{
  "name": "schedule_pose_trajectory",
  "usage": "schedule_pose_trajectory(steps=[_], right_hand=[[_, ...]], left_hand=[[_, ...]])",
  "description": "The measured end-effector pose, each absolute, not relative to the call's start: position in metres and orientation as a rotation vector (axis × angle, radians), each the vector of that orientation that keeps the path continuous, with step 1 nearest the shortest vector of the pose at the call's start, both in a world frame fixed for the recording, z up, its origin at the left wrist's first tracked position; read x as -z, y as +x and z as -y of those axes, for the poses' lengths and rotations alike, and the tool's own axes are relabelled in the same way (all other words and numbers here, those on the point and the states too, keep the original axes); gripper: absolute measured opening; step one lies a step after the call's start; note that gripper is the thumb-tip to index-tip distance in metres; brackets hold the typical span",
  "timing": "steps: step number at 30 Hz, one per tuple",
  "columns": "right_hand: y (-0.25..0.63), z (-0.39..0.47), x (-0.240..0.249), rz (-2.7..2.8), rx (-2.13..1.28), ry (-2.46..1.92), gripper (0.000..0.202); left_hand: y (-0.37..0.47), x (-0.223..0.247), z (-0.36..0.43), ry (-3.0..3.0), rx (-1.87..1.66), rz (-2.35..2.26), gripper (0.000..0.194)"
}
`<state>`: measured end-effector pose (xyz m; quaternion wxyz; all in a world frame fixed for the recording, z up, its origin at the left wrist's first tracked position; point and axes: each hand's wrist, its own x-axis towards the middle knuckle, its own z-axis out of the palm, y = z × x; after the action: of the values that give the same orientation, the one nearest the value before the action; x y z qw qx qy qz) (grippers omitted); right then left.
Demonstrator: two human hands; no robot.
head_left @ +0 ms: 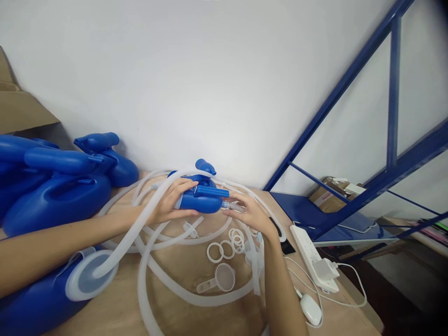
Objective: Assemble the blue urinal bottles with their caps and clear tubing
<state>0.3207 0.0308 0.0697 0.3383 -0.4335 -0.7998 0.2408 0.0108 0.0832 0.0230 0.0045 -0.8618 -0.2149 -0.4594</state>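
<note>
My left hand [175, 200] is wrapped around a blue plastic spout piece [202, 203], thumb below and fingers on top. A thin blue tube-like part runs along its upper side. At the right end of this piece, my right hand [247, 210] pinches a short clear tube fitting [234, 206], which touches the blue end. A long translucent hose [150, 210] passes in front of my left wrist and runs into the white cap of a blue bottle [38, 298] at the lower left. Behind my hands another blue piece [206, 166] shows in part.
More blue bottles [63, 196] crowd the left under a cardboard box [24, 109]. White rings [215, 252] and a clear cap with a strap [224, 277] lie among hose coils. To the right are a power strip [308, 254], a white charger [311, 310] and a blue metal rack [394, 93].
</note>
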Motion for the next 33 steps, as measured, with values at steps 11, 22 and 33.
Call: schedule_pose_trajectory(steps=[11,22,33], right_hand=[[0.324,-0.041,-0.061,2.062,-0.673,-1.047,0.042],[0.304,-0.039,-0.057,2.056,-0.504,-0.971,0.04],[0.305,-0.046,-0.049,1.951,-0.746,-1.074,0.045]], left_hand=[[0.018,-0.029,-0.081,-2.658,1.557,0.769,0.064],[0.018,-0.016,-0.081,-2.52,1.71,0.86,0.066],[0.016,-0.021,-0.083,-2.611,1.555,0.778,0.069]])
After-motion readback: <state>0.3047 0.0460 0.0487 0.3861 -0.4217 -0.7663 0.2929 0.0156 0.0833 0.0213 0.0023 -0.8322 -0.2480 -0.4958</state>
